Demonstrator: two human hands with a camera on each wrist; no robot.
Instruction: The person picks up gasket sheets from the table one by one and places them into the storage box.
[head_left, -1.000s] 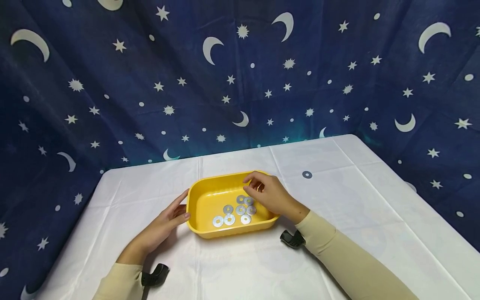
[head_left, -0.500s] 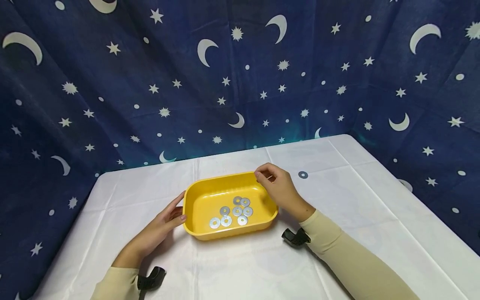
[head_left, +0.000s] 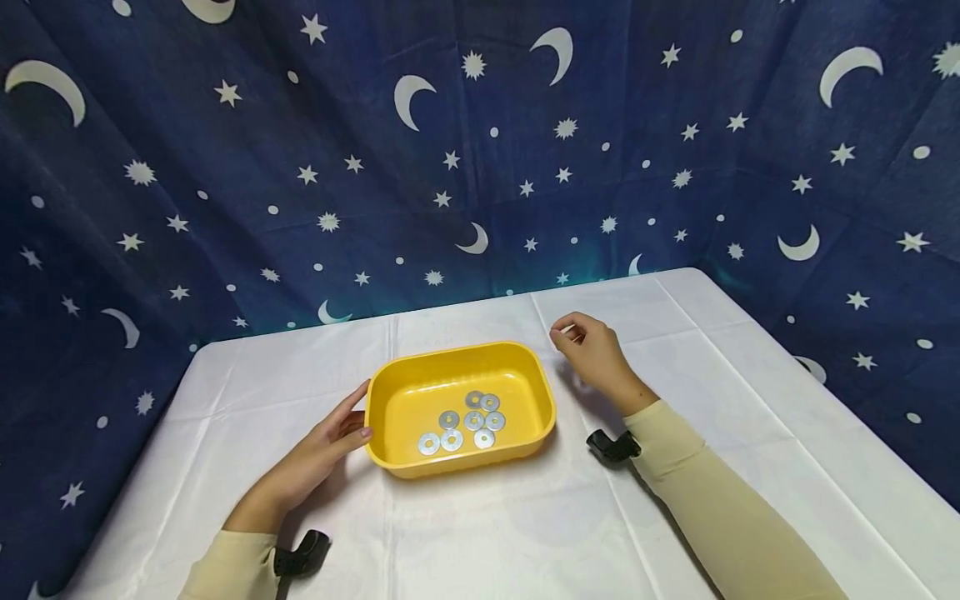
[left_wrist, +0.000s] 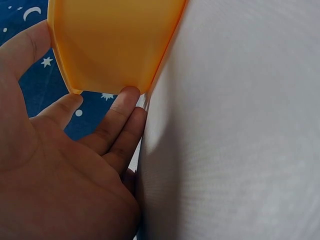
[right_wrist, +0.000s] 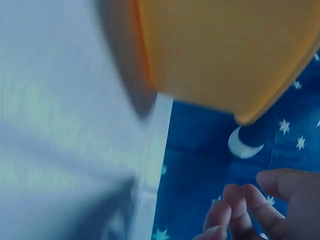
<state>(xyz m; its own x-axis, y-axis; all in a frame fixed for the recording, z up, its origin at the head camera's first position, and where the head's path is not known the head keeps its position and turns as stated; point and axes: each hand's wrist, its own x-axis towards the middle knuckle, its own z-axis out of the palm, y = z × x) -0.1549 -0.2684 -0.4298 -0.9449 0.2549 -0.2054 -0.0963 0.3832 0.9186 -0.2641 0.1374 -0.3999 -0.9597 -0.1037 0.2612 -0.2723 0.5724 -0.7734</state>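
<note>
A yellow plastic tray (head_left: 457, 467) stands on the white-covered table, with several flat metal washers (head_left: 451, 440) lying on its floor. My left hand (head_left: 318, 454) rests against the tray's left end. In the left wrist view its fingertips (left_wrist: 131, 95) touch the outer end wall, fingers fairly straight. To the right of the tray, my right hand (head_left: 596, 354) hovers over the cloth, fingers loosely bent. From the right wrist view, the thumb and fingers (right_wrist: 235, 192) show a gap with nothing between them. The single washer seen on the cloth earlier is hidden behind this hand.
A white cloth (head_left: 487, 533) covers the table out to its back edge. Behind hangs a dark blue curtain (head_left: 337, 125) with moons and stars. Black camera mounts (head_left: 613, 448) sit at both wrists, close above the cloth.
My right hand has moved from over the tray, past its right rim, to the right above the cloth where the lone washer lay. The left hand stays at the tray's end.
</note>
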